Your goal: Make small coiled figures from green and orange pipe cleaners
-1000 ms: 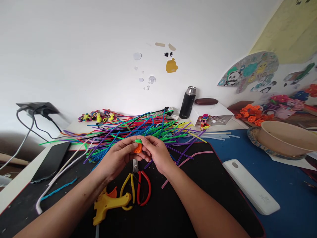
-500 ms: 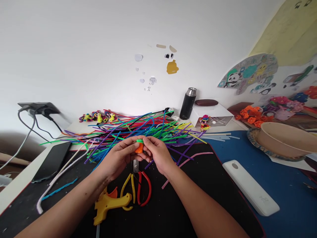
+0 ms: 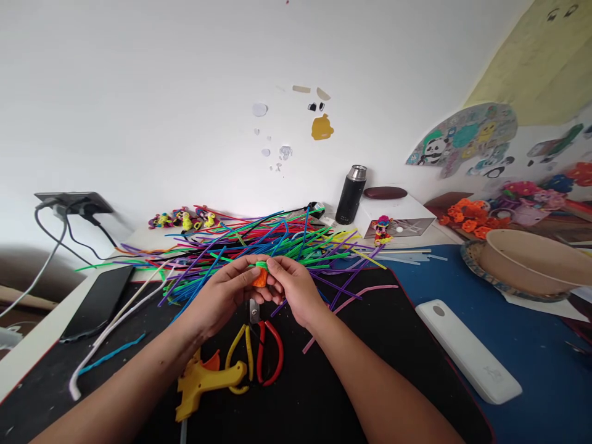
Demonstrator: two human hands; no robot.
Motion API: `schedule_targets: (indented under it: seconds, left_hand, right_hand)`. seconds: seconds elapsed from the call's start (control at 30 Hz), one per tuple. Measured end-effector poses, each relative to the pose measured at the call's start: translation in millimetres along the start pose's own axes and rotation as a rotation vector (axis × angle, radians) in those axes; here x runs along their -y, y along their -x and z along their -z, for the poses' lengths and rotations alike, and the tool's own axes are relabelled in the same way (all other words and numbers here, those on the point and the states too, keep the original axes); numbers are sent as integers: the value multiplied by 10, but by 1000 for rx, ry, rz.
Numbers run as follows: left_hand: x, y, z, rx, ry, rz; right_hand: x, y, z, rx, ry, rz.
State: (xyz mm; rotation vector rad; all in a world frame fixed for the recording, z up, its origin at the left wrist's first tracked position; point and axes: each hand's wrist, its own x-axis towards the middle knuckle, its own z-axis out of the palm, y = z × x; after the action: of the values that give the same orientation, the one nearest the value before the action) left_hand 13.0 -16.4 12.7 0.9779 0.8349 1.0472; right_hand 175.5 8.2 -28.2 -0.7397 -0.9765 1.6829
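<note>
Between my two hands is a small orange and green pipe-cleaner piece (image 3: 261, 277), its green end on top. My left hand (image 3: 226, 288) pinches it from the left with thumb and fingers. From the other side my right hand (image 3: 296, 285) has thumb and fingertips closed on the green end. Parts of the piece are hidden behind my fingers. Just beyond my hands lies a heap of many-coloured pipe cleaners (image 3: 277, 237). Below them, on the black mat (image 3: 333, 382), rest red-handled pliers (image 3: 272, 357), yellow-handled pliers (image 3: 237, 354) and a yellow glue gun (image 3: 208, 379).
A phone (image 3: 99, 302) lies at left near a blue twisted stem (image 3: 113, 353). At right are a white power bank (image 3: 469, 351) and a beige bowl (image 3: 531, 262). A black flask (image 3: 351, 194) and a small figure (image 3: 382, 230) stand at the back.
The orange and green piece has turned slightly in my fingers and more of its orange side shows. Both hands stay in nearly the same place.
</note>
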Motion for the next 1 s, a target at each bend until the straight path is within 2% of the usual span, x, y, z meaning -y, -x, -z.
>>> schedule_targets:
  seconds: [0.17,0.5,1.0]
  left_hand:
    - [-16,4,5,18,58,26]
    - [-118,-4,66,22,372,97]
    - [-186,38,11,17,460,133]
  right_hand:
    - [12,8,-1,-17,8,-11]
    - [119,3,6,-61,1,-3]
    - [103,-5,40,-66,13,-19]
